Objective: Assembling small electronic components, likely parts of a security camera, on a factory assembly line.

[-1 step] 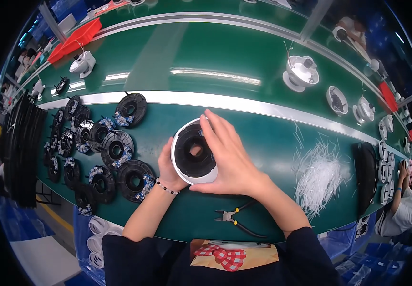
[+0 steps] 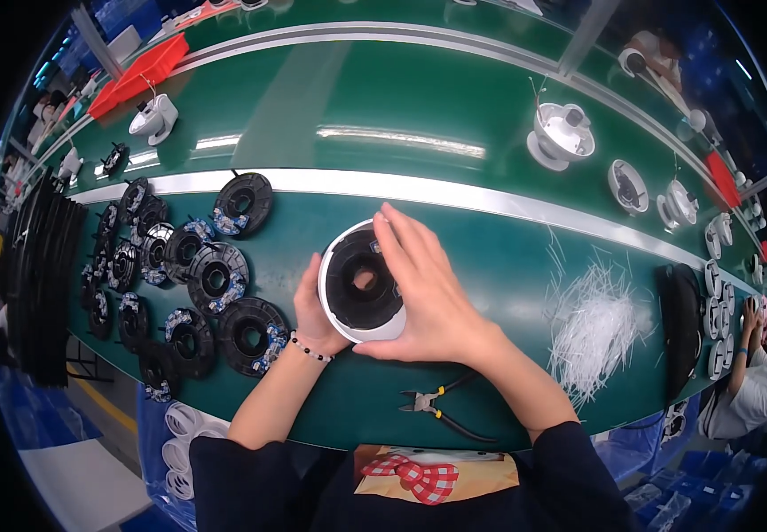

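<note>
Both my hands hold a round white housing (image 2: 367, 336) with a black disc (image 2: 350, 299) seated inside its rim. A hole in the middle of the disc shows skin behind it. My left hand (image 2: 314, 315) is wrapped round the left side, its fingers partly hidden under the housing. Across the right side lies my right hand (image 2: 428, 297), fingertips on the upper rim and thumb along the bottom. Diagonal cutters (image 2: 436, 406) with black and yellow handles rest open on the green mat below. To the left are several black discs (image 2: 218, 277) with blue circuit boards.
A pile of thin white strips (image 2: 598, 332) lies on the right, beside a black object (image 2: 680, 328). Beyond the pale rail (image 2: 357, 183), white housings (image 2: 561, 136) stand on a green belt (image 2: 401, 97). Stacked black parts (image 2: 39, 275) rise at far left. Another person (image 2: 753, 395) works at far right.
</note>
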